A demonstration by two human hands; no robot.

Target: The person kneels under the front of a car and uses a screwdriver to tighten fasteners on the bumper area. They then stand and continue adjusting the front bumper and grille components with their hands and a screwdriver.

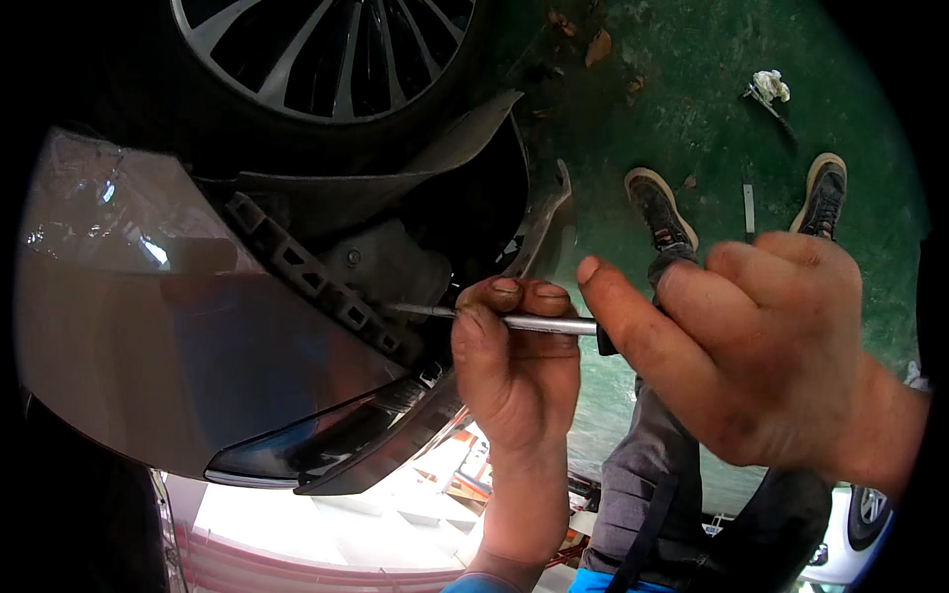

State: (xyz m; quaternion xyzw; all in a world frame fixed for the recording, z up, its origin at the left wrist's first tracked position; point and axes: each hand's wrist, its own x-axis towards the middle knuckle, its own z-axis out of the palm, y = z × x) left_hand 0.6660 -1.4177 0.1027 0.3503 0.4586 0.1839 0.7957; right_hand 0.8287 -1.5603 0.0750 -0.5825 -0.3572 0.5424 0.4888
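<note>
Across the middle runs a screwdriver (549,324) with a silver shaft, a thinner tip and a dark collar. My left hand (519,390) is closed around its shaft, fingertips pinching near the thin end. At the other end my right hand (766,356) curls over the handle, which it mostly hides, with the index finger stretched along it. The tip points at a slotted dark bracket (316,285) along the edge of a glossy car body panel (148,296). Whether the tip touches anything there, I cannot tell. Behind the bracket, a grey part (381,262) sits in the opening.
A wheel (341,59) with silver spokes is at the top left, above a loose-edged wheel-arch liner (395,183). A car lamp (316,435) lies below the panel. On the green floor (692,109) are a crumpled white wad (771,86), a metal strip (748,206) and leaves (598,47).
</note>
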